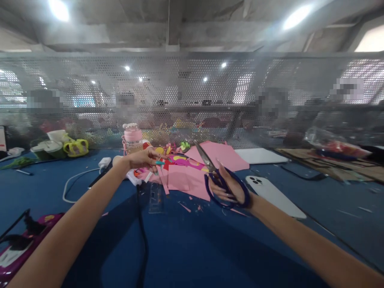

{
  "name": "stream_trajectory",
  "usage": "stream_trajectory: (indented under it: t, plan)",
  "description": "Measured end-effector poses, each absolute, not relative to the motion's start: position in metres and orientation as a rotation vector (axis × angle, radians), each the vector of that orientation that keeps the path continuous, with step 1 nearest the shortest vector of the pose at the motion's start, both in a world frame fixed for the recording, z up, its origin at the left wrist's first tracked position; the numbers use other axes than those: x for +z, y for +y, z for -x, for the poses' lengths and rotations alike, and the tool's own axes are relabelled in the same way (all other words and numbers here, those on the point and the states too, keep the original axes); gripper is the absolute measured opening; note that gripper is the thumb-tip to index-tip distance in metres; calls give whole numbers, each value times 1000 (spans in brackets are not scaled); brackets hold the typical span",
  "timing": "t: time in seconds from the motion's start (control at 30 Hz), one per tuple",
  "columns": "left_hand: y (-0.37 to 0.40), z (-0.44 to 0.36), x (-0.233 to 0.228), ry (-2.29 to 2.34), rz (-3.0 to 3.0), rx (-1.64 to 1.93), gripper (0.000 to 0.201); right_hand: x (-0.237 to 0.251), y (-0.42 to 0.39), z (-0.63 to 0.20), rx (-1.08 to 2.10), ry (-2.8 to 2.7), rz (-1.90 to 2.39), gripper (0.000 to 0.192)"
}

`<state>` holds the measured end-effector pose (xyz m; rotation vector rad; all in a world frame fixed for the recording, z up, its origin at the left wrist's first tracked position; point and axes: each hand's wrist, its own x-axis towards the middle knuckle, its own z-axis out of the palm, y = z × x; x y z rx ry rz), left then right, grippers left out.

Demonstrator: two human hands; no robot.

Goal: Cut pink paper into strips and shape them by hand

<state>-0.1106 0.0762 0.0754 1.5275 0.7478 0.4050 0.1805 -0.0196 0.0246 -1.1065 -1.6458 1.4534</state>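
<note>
My right hand (pixel 226 185) is wrapped round the dark blue handles of a large pair of scissors (pixel 205 157). The blades point up and away to the left, close together. My left hand (pixel 145 159), with long teal nails, has its fingertips pinched at the top of a narrow strip of pink paper (pixel 163 181). Under and beside the strip lies a pink paper piece (pixel 179 178). Behind the scissors rests a larger pink sheet (pixel 223 154). Purple and yellow cut shapes (pixel 186 161) lie between the hands, partly hidden. A clear ruler (pixel 156 199) lies in front of the left hand.
Right of the scissors lies a white phone (pixel 274 196). A pink bottle (pixel 132 138) stands behind my left hand. A white charger (pixel 105 162) with its cable and a purple power strip (pixel 30 238) are at left. A perforated metal divider (pixel 186 92) closes the table's back.
</note>
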Motion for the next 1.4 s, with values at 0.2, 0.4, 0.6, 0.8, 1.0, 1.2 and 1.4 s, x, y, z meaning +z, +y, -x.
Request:
stream_trajectory:
  t: [0.2, 0.4, 0.6, 0.8, 1.0, 1.2, 1.4]
  plan:
    - [75, 107, 77, 723, -1491, 382, 38, 24, -44, -163, 1488, -1491, 1093, 57]
    - [64, 91, 84, 665, -1495, 310, 36, 27, -45, -162, 1421, -1469, 1173, 62]
    - [55, 77, 86, 680, -1532, 188, 36, 30, -53, -157, 1337, -1541, 1149, 58]
    - [55, 72, 84, 603, -1607, 83, 46, 14, -45, -162, 1157, -1688, 1091, 50]
    - [61, 73, 81, 478, -1605, 19, 40, 4, -42, -162, 1081, -1682, 1109, 43]
    - [57, 71, 83, 500, -1595, -9, 38, 11, -48, -160, 953, -1724, 1210, 40]
    - [55, 71, 86, 550, -1613, 0, 40, 15, -49, -157, 870, -1760, 1217, 45]
